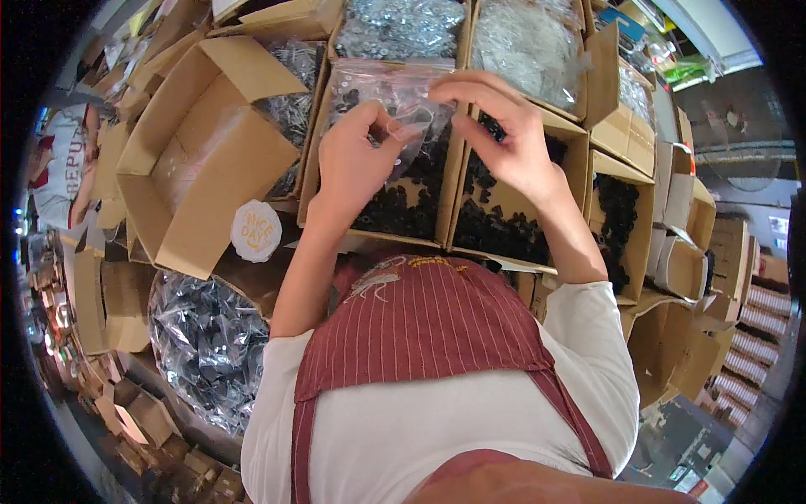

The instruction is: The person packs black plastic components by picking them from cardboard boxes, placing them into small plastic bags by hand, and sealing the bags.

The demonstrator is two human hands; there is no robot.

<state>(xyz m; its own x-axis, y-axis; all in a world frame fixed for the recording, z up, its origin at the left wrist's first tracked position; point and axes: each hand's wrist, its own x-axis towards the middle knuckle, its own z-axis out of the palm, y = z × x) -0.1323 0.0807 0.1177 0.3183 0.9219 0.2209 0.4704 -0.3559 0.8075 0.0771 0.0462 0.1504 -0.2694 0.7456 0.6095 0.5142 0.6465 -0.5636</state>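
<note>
In front of me, a clear plastic zip bag [378,80] with a pinkish strip along its top lies over a box of small black plastic parts [395,210]. My left hand [357,160] is closed, thumb and forefinger pinching clear plastic film of the bag. Curled at the bag's right edge, my right hand [512,134] has its fingertips on the film; the exact grip is partly hidden. Small pieces show through the plastic. Below my right hand stands another box of black parts [504,227].
Boxes of clear-bagged pieces [403,29] and clear plastic pieces [525,50] stand behind. An open carton [180,160] is at left, above a large bag-lined container of dark parts [210,349]. More black parts [617,223] fill a box at right. Another person [63,168] is at far left.
</note>
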